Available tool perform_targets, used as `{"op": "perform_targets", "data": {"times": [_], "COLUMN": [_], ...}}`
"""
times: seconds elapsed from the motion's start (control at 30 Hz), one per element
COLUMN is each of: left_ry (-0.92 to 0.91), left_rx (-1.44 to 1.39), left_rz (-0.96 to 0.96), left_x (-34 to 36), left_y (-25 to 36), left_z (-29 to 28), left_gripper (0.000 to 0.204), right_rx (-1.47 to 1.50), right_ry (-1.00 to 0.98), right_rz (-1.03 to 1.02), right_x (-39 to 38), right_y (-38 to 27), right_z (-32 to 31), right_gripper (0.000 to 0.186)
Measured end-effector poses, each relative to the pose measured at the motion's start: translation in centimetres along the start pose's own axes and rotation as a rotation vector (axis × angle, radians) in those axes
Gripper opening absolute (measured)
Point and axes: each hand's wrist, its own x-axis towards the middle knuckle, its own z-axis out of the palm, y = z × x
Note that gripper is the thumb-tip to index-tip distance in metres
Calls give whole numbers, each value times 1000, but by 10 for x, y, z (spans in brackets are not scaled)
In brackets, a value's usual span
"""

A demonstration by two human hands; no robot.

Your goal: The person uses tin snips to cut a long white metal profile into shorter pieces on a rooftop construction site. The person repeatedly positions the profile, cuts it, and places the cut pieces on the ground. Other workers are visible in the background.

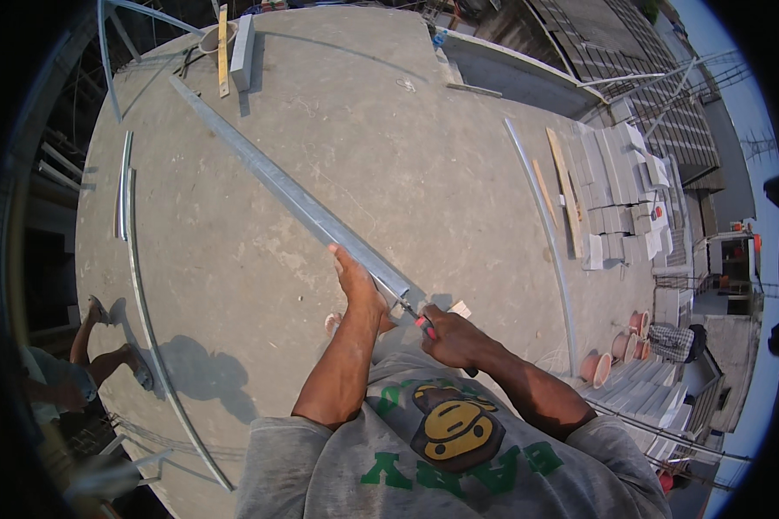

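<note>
By metal bar (287,187), tool (424,325), partly hid., R hand (448,337)

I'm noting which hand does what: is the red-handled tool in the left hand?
No, the right fingers grip the red-handled tool, while the left hand holds the long grey metal channel.

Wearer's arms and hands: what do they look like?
Left hand and right hand: bare, no gloves. Forearms: bare, no watch visible. Short grey sleeves on a grey T-shirt with a yellow-and-brown cartoon monkey and green lettering.
</note>
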Motion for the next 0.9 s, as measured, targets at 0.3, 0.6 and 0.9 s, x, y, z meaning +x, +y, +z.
{"op": "perform_targets", "data": {"times": [0.3, 0.6, 0.9], "left_ry": [34, -112, -33], "left_rx": [23, -130, -56], "left_rz": [26, -97, 4], "left_x": [2, 5, -8], "left_y": [0, 8, 24], "left_z": [-1, -10, -4], "left_gripper": [81, 73, 69], "right_rx": [-1, 139, 39], "right_ry": [-32, -97, -119], "right_rz": [41, 23, -86], "right_x": [-2, 1, -25], "right_y": [-9, 0, 30], "right_z": [-5, -9, 2], "right_gripper": [41, 38, 49]}}
